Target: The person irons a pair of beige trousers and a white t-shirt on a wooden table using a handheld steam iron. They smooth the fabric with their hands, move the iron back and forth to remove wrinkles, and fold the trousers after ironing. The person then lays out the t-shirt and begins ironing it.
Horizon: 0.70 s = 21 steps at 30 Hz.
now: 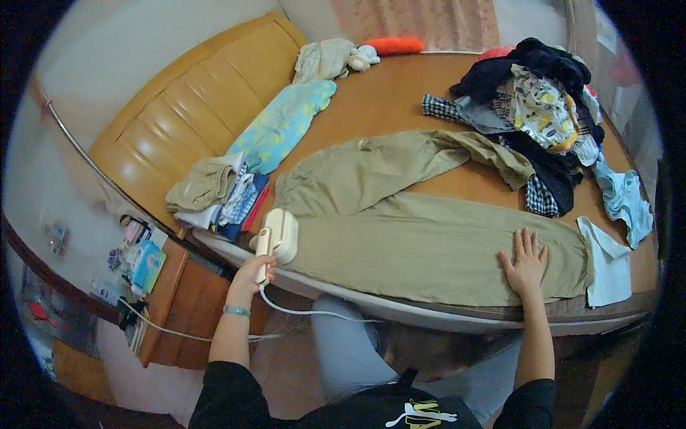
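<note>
A pair of khaki trousers [400, 247] lies spread sideways across the bed, one leg flat along the near edge and the other bent toward the back. My left hand [251, 274] is wrapped round the handle of a white handheld garment steamer [284, 236], whose head rests on the trousers near the waist. Its white cord hangs from the handle and runs past my knees. Toward the hem, my right hand [525, 263] lies flat on the near trouser leg with fingers spread. A white cloth [607, 261] sits just beyond that hem.
A stack of folded clothes [207, 189] stands at the left by the tan headboard [193, 107]. Behind it lies a blue-and-yellow pillow [289, 118]. A heap of rumpled clothes [536, 107] fills the back right. The wooden nightstand [168, 300] holds a tissue pack [148, 266].
</note>
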Tool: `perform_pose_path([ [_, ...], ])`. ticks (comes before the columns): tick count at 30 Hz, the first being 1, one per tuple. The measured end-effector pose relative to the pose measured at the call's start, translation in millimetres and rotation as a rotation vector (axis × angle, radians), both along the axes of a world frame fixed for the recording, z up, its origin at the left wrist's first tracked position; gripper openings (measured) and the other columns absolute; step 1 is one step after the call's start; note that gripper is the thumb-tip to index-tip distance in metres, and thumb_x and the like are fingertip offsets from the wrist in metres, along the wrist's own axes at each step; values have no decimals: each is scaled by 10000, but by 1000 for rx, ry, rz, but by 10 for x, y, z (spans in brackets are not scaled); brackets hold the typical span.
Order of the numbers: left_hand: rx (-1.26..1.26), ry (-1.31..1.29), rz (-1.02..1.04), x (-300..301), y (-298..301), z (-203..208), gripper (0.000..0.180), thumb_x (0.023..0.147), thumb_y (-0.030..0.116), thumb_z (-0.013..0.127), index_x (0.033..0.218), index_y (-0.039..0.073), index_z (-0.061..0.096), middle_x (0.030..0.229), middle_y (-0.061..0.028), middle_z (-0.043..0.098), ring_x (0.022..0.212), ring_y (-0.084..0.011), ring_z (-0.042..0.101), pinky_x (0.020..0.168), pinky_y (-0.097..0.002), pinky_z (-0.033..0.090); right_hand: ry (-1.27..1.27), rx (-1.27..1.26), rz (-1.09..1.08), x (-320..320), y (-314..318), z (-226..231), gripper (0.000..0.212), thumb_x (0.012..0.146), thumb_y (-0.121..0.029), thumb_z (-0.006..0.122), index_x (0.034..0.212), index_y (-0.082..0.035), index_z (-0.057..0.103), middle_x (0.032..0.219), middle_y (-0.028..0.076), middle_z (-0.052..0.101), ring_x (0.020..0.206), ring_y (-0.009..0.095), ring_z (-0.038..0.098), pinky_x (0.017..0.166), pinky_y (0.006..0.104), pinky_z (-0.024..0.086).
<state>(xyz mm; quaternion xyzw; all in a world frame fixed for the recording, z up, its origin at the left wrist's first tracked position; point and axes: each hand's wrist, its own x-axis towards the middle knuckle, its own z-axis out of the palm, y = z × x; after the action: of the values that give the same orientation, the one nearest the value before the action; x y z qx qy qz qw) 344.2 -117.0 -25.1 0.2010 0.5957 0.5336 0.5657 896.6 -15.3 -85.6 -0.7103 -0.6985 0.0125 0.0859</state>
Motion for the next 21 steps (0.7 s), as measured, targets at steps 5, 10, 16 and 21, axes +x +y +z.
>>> perform_pose_path([
  [5,-11,107,-95,259,129,-5,180,752,57,561,905,-2,489,611,-43,509,436,-113,491,368,-217,406,-13,9,-11,19,28,-17,672,806,-537,379,1319,-109,302,1400,81,211,1306,274,119,1035,485,46],
  [10,45,50,-380,1089,149,185,278,736,41,586,988,-13,484,618,-34,501,445,-95,486,366,-213,403,-9,24,-12,50,37,-37,666,808,-527,382,1317,-104,304,1402,82,207,1305,273,120,1034,484,49],
  [16,-31,-5,-751,1843,369,2,338,759,84,589,1059,4,458,603,-10,478,459,-80,458,386,-210,382,16,38,2,-4,28,-13,672,795,-519,412,1311,-100,313,1385,89,247,1300,282,141,1030,494,63],
  [21,-75,7,-611,1568,316,48,303,750,68,588,1025,2,477,597,-7,476,438,-79,452,377,-210,385,4,42,-14,42,9,-29,657,799,-493,422,1315,-102,307,1387,85,244,1301,277,140,1033,490,56],
])
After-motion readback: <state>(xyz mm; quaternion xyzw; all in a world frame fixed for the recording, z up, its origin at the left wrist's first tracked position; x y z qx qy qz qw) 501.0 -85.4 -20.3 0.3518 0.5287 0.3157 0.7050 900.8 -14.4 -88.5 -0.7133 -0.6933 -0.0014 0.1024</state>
